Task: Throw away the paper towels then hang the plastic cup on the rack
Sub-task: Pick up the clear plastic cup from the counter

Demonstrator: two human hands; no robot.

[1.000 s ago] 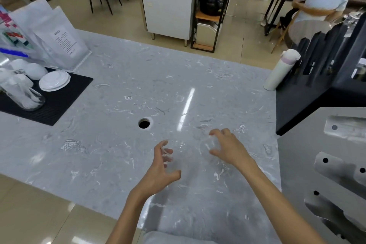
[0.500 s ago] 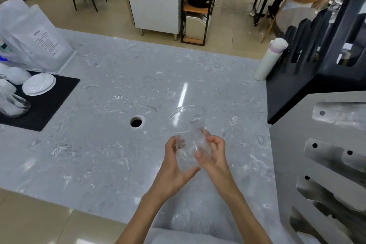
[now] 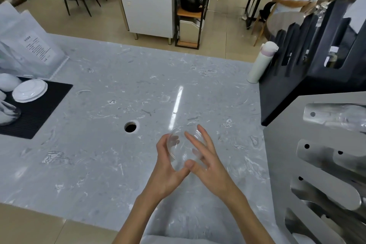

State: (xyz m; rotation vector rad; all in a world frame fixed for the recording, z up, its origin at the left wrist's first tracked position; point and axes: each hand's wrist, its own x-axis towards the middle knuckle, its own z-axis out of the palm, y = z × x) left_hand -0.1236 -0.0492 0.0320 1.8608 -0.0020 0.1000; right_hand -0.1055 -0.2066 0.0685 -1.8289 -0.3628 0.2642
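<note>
At the far left edge of the counter a black mat carries a white plate and other white dishes, partly cut off by the frame. Behind the mat, two pale pouches with a printed label lean at the back-left corner. Further in, a small round hole pierces the marble, a little left of my hands and clear of them.

My left hand curls round the left side of the clear plastic cup, fingers bent against its wall and thumb tucked under its lower end. The cup is tilted, its mouth facing away from me, held over the near middle of the counter. My right hand presses flat against the cup's right side with fingers spread and straight, thumb meeting my left thumb beneath it; this hand is not closed round anything.

Toward the back-right edge stands a white flask, upright, just beside a dark slotted stand. Filling the right edge nearer me is the grey metal rack with long angled pegs, close to my right forearm.
</note>
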